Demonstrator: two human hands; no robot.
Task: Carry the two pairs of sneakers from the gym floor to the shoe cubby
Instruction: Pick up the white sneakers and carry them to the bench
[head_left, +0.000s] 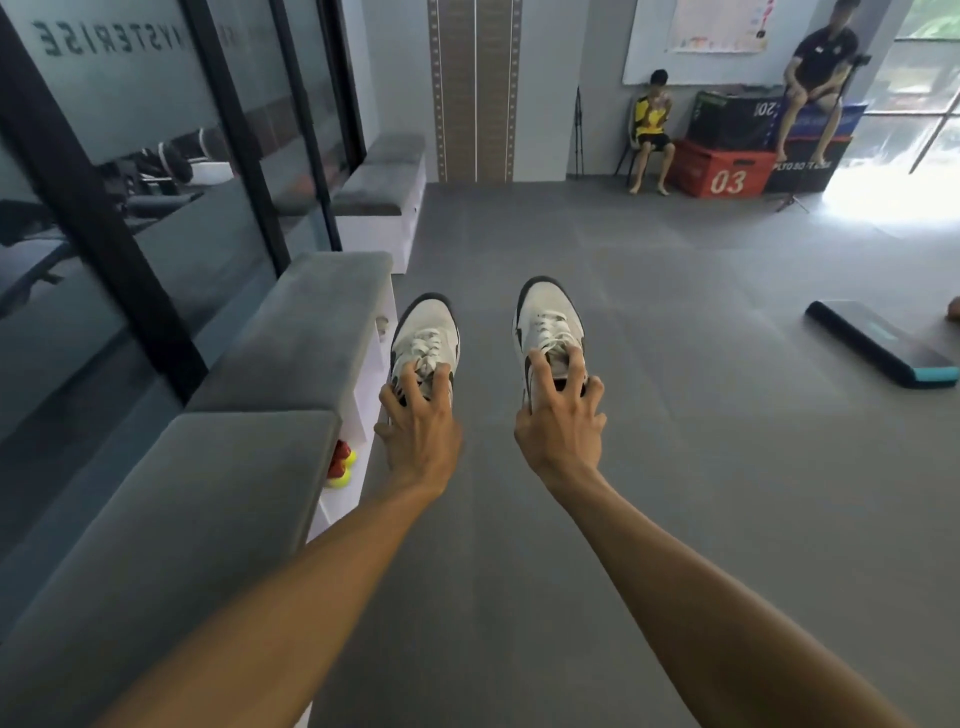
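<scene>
I hold one white sneaker with dark trim in each hand, toes pointing away from me, above the grey gym floor. My left hand grips the left sneaker at its collar and laces. My right hand grips the right sneaker the same way. The white shoe cubby with a grey cushioned top runs along the left, just beside the left sneaker. A red and yellow pair of shoes shows in one of its compartments. A second pair of sneakers on the floor is not in view.
Glass wall with black frames stands behind the cubby on the left. A second cushioned bench sits farther along. A black and teal step platform lies on the floor at right. Two people sit at the back by a red box and black boxes.
</scene>
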